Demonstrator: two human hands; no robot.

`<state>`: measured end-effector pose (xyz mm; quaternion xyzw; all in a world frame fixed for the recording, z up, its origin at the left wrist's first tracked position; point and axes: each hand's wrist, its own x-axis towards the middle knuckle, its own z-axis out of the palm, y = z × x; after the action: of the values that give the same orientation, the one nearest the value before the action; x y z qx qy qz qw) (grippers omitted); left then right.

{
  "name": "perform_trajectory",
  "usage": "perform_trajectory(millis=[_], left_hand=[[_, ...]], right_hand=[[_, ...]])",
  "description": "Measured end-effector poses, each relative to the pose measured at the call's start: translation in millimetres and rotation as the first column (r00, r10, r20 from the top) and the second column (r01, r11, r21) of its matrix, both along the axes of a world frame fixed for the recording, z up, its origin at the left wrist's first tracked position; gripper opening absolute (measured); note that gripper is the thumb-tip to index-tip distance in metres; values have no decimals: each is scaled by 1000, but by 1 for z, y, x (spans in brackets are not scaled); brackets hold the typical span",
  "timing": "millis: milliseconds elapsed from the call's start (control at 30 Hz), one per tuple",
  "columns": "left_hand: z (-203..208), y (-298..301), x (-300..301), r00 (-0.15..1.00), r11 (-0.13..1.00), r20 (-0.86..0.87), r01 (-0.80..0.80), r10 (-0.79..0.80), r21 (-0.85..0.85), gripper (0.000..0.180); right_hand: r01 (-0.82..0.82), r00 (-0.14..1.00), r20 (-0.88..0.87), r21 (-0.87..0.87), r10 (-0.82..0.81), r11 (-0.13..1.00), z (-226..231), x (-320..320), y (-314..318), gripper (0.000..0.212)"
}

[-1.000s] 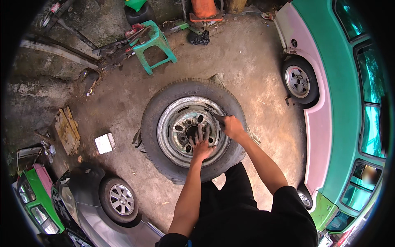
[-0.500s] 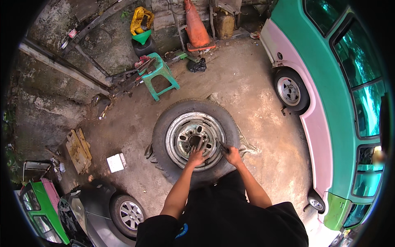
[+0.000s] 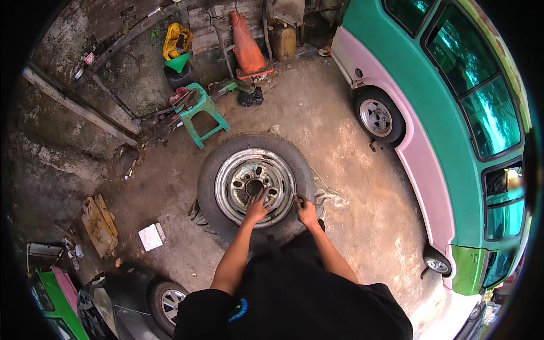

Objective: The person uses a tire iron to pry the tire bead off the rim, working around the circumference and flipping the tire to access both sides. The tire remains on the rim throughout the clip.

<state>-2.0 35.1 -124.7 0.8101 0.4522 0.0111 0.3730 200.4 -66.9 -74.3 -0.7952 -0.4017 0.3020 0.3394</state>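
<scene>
A tyre [image 3: 212, 164] on a dull silver steel wheel rim [image 3: 228, 195] lies flat on the ground in front of me, over a crumpled cloth [image 3: 322, 191]. My left hand [image 3: 256, 211] rests on the lower part of the rim, fingers stretched toward the dark centre hole. At the rim's right edge, where it meets the tyre, my right hand [image 3: 306, 212] is closed, its fingers bent down. Whatever it may pinch is too small and dark to make out. Fingers of both hands look dark and grimy.
A teal and pink van [image 3: 422, 122] stands along the right. At the upper left are a green stool [image 3: 205, 110] with things on it, an orange cone [image 3: 247, 48] and a yellow jug [image 3: 177, 41]. A white block [image 3: 151, 237] and a grey car [image 3: 133, 300] are lower left.
The whole view has shifted, so the wheel sits a little further left. My right hand's fingers have drawn in at the rim edge. My left hand stays on the rim.
</scene>
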Motion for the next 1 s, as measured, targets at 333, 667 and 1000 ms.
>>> perform_trajectory(millis=[333,667,1000], left_hand=[[10,-3,-3,998,998,-37,-56,55,-36,75],[11,10,-81,718,714,-69,-669,693,206,76],[41,8,-74,677,647,36,-716,735,263,67]], right_hand=[[21,999,36,20,-22,1000,-20,-2,-10,41],[191,958,239,-131,-156,973,-7,22,35,50],[-73,993,77,-144,84,987,-18,-12,70,30]])
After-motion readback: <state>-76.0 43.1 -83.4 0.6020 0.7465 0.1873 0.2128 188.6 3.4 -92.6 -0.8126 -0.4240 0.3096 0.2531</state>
